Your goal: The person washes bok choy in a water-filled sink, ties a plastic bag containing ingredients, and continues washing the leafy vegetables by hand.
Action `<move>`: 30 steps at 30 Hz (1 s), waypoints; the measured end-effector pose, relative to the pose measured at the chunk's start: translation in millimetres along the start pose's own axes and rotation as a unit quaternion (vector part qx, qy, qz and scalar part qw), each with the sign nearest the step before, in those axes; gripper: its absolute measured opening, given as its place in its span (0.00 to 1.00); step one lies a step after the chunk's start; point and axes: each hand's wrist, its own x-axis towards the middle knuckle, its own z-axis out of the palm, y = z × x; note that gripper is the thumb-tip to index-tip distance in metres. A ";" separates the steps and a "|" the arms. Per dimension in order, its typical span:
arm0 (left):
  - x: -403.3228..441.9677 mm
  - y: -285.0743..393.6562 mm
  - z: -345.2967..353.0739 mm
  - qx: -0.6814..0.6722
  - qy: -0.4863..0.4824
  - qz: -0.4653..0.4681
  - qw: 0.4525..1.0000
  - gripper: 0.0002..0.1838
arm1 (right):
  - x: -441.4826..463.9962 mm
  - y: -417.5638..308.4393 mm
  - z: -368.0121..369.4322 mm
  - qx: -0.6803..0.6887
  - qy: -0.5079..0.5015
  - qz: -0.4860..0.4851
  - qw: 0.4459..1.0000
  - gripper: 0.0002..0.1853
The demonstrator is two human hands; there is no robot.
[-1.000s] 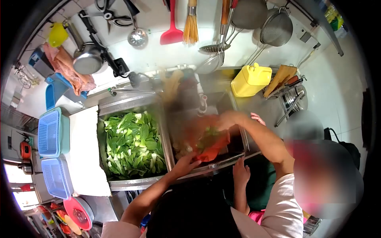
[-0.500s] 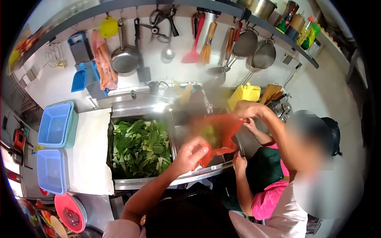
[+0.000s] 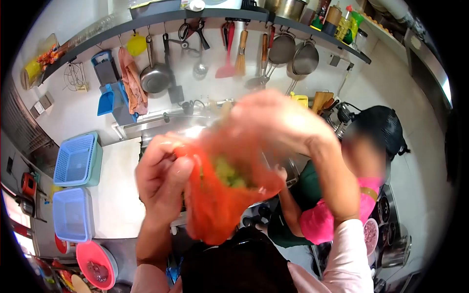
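A red plastic bag (image 3: 217, 215) is raised close in front of me, with its mouth spread between my hands. Green vegetable pieces (image 3: 227, 173) show inside it, too blurred to name. My left hand (image 3: 163, 178) is closed on the bag's left edge, thumb toward me. At the far upper side, my right hand (image 3: 276, 119) is curled over the bag's rim and smeared by motion. The bag and my hands hide most of the sink behind, along with the leafy greens seen earlier.
Blue baskets (image 3: 73, 215) stand left of a white board (image 3: 119, 190). A pink basin (image 3: 95, 266) sits below them. Utensils, including a frying pan (image 3: 155, 79), hang along the wall. A co-worker in a pink shirt (image 3: 317, 222) stands close on my right.
Both my hands have lifted the red bag from over the sink up toward me. My left hand has gone from partly open beside the bag to gripping its edge. My view has shifted slightly.
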 end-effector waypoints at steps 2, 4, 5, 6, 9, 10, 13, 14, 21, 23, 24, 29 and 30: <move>-7.9 22.3 5.3 0.130 -0.017 -0.001 0.991 0.05 | -24.2 -16.2 37.8 -0.002 -0.103 -0.065 0.993 0.20; -26.2 47.0 8.0 0.234 -0.008 -0.046 0.971 0.03 | -34.7 -5.2 69.4 0.120 -0.204 -0.024 0.971 0.21; -42.8 77.5 11.2 0.356 0.042 -0.113 0.927 0.04 | -31.6 17.6 95.6 0.128 -0.216 -0.063 0.966 0.17; -51.5 87.7 16.6 0.352 0.065 -0.121 0.926 0.04 | -39.4 15.0 103.6 0.183 -0.272 -0.037 0.944 0.13; -88.3 112.8 25.6 0.360 0.089 -0.088 0.925 0.02 | -63.4 -0.1 128.2 0.247 -0.294 -0.090 0.919 0.07; -106.5 126.4 19.3 0.361 0.090 -0.109 0.922 0.12 | -68.4 -4.6 134.4 0.283 -0.290 -0.079 0.911 0.07; -180.8 151.2 4.1 0.527 0.177 -0.088 0.827 0.66 | -89.7 -22.8 156.8 0.283 -0.309 -0.087 0.904 0.12; -215.7 148.7 5.5 0.554 0.221 -0.101 0.797 0.76 | -99.2 -32.0 166.1 0.296 -0.322 -0.091 0.895 0.11; -352.6 122.0 97.3 0.612 0.408 -0.188 0.651 0.23 | -177.7 -50.6 257.9 0.373 -0.384 -0.104 0.839 0.10; -381.3 115.2 104.1 0.498 0.499 -0.081 0.704 0.15 | -197.6 -57.7 252.1 0.241 -0.431 -0.105 0.863 0.10; -404.9 115.2 99.6 0.473 0.495 -0.062 0.726 0.17 | -203.3 -59.3 250.1 0.188 -0.433 -0.097 0.876 0.11; -438.1 142.7 151.7 0.059 0.603 0.059 0.793 0.15 | -214.8 -33.3 248.9 -0.095 -0.379 -0.375 0.841 0.12; -451.4 145.1 160.1 0.010 0.574 0.089 0.814 0.14 | -226.7 -31.7 253.7 -0.128 -0.403 -0.428 0.799 0.11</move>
